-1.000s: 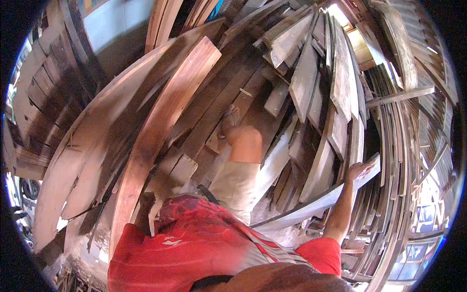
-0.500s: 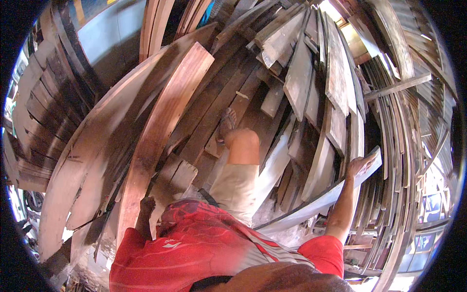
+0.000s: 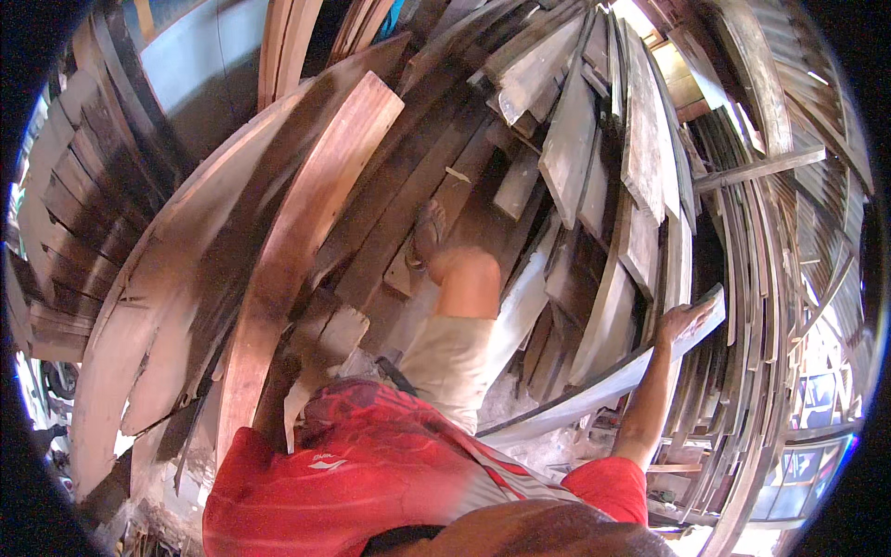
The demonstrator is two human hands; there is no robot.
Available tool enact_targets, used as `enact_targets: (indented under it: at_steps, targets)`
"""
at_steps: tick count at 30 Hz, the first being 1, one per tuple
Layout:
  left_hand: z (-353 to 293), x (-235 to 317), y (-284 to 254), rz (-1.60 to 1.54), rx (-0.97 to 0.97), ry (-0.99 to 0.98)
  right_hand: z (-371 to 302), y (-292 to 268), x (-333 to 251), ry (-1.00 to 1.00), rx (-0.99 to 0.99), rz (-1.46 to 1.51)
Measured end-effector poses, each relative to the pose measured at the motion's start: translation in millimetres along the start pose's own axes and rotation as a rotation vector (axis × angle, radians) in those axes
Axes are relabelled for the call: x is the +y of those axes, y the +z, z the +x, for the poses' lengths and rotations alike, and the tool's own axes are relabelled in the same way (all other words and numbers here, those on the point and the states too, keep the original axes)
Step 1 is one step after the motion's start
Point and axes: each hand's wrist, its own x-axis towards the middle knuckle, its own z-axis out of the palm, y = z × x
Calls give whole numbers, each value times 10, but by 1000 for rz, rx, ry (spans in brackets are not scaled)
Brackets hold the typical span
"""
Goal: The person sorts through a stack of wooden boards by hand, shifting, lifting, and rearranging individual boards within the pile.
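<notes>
My right hand [image 3: 685, 321] holds the upper end of a long grey plank [image 3: 640, 369], which slants down to the left toward my legs; its fingers lie across the board near its tip. My left forearm [image 3: 271, 408] is in deep shadow next to a reddish-brown plank [image 3: 302, 218], and its hand is too dark to make out. That plank leans upright at my left, its cut end uppermost. My bent leg [image 3: 467, 288] in pale shorts stands between the stacks, with a sandalled foot [image 3: 429, 232] on the boards.
Wide pale slabs [image 3: 176, 306] lean at the left. Rough grey boards [image 3: 568, 153] stand in overlapping rows ahead and to the right. A short crosspiece [image 3: 766, 169] juts out near the tall stack of thin boards [image 3: 756, 306]. A small offcut [image 3: 345, 332] lies near my leg.
The view has shifted slightly. My left hand, which showed as a dark shape beside the reddish-brown plank, has sunk into shadow. My right hand stays on the grey plank.
</notes>
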Motion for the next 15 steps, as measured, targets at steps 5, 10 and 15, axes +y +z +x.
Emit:
enact_targets:
  at_steps: [5,10,15]
  targets:
    - [807,924,3,-201,99,31,-9,-19,-188,31,-28,-7]
    - [1425,3101,-672,-333,99,278,-4,-39,-149,15,-5,-14]
    - [2253,5006,-1209,-600,-14,571,35,-34,-219,20,-59,21]
